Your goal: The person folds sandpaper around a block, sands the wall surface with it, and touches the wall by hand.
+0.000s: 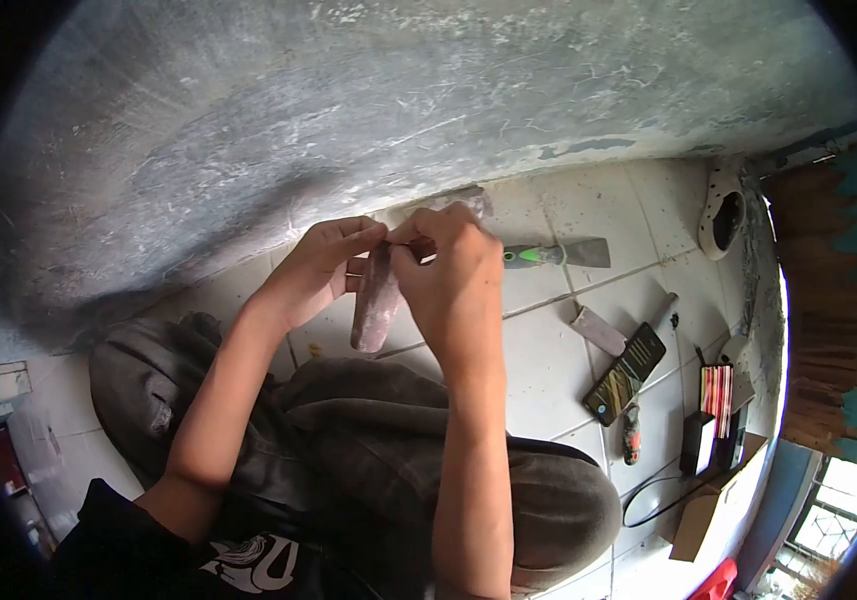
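A pinkish-grey, dusty strip (376, 310), perhaps worn sandpaper, hangs downward between my hands. My left hand (333, 262) pinches its upper end from the left, thumb pressed over the top. On the other side, my right hand (453, 260) has its thumb and fingers closed at the same top edge. A similar greyish piece (478, 203) lies behind the right hand by the wall, partly covered. Just right of that hand, a putty knife (585, 252) with a green and dark handle rests on the tiles.
A scuffed grey wall (428, 110) rises ahead. On the tiled floor to the right lie a phone (626, 373), a flat greyish piece (598, 330) and an orange-and-dark object (631, 435). Farther off are a pale clog (720, 215), a striped pack (716, 400) and a cardboard box (694, 524).
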Demonstrator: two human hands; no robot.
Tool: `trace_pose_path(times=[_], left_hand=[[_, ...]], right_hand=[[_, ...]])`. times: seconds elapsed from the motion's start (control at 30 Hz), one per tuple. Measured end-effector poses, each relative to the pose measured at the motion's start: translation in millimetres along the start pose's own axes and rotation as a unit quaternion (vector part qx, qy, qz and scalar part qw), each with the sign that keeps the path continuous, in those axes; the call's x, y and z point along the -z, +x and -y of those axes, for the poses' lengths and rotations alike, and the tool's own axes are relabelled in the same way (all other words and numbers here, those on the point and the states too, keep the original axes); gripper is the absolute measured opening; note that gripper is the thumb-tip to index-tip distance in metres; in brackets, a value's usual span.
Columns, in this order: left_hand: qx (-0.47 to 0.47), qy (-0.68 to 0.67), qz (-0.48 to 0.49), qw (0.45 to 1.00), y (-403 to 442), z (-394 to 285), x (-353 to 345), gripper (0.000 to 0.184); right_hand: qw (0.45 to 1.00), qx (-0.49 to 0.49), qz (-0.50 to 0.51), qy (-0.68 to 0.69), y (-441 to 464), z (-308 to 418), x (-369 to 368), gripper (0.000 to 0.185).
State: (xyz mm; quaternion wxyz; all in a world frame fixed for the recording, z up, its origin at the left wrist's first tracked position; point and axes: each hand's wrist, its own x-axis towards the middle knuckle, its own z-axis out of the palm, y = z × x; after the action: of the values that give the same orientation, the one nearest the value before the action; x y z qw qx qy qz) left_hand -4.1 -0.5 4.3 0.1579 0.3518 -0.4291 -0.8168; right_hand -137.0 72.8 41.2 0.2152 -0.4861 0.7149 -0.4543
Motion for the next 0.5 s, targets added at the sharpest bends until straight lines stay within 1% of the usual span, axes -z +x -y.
trace_pose_path(times=[0.07,0.23,0.3,0.5], left_hand=[[-0.011,0.001,-0.011,1.0,-1.6,-4.2,-4.3,0.032],[-0.019,-0.016,-0.025,0.999,1.2,-1.0,2.8,0.027],[-0.03,0.026,-0.052,0.998,0.6,-0.6,1.5,0.025],[-0.05,0.029,-0.054,0.997,-0.5,-5.1,-6.1,0.02]], right_hand=[[0.999,-0.013,-0.011,0.034,0.0,-0.2,-0.6,0.005],[0.997,-0.037,0.01,0.07,0.6,4.6,1.4,0.006],[0.999,-0.032,0.008,0.019,1.3,3.8,1.3,0.011],[0.998,-0.051,-0.025,-0.01,1.7,1.6,3.7,0.009]])
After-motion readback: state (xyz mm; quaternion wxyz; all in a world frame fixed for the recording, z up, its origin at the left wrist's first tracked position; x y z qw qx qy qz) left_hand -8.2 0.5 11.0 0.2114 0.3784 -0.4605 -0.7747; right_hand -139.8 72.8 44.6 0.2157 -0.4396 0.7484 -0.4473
